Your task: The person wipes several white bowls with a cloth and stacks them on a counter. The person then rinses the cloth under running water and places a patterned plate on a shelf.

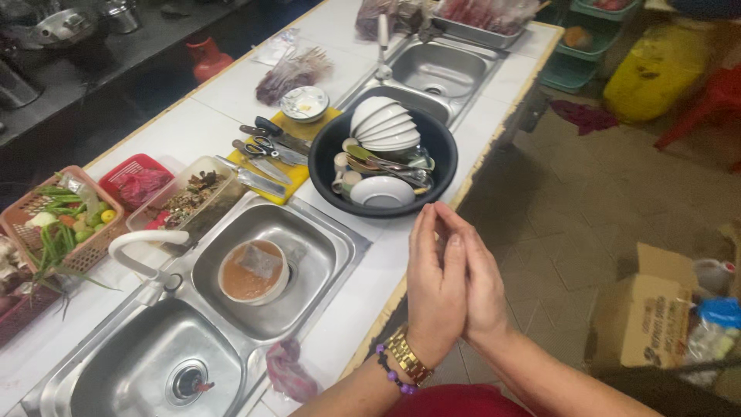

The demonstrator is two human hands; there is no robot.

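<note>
Left hand [434,289] and right hand [477,282] pressed flat together, palm against palm, fingers straight and pointing away from the body. Nothing held between them. Gold watch [407,355] and purple bead bracelet [392,373] on left wrist. Hands held over the front edge of the white tiled tabletop [370,286], fingertips just short of the black basin [324,158].

Black basin on tabletop, holding stacked white bowls [384,123], a white saucer [382,191] and spoons. Left of it, yellow cutting board [289,185] with knives and scissors [266,147] lying on top, small patterned dish [304,103] at its far end.

Near steel double sink [324,232]: bowl of brown liquid [253,270] in the farther compartment, nearer one bare to the drain. White tap [143,245] between the compartments at the left. Purple cloth [287,371] crumpled on the near tabletop edge. Orange basket of green vegetables [58,224] at far left, clear tray of scraps [185,197] beside it. Cardboard box [644,316] on floor at right.
</note>
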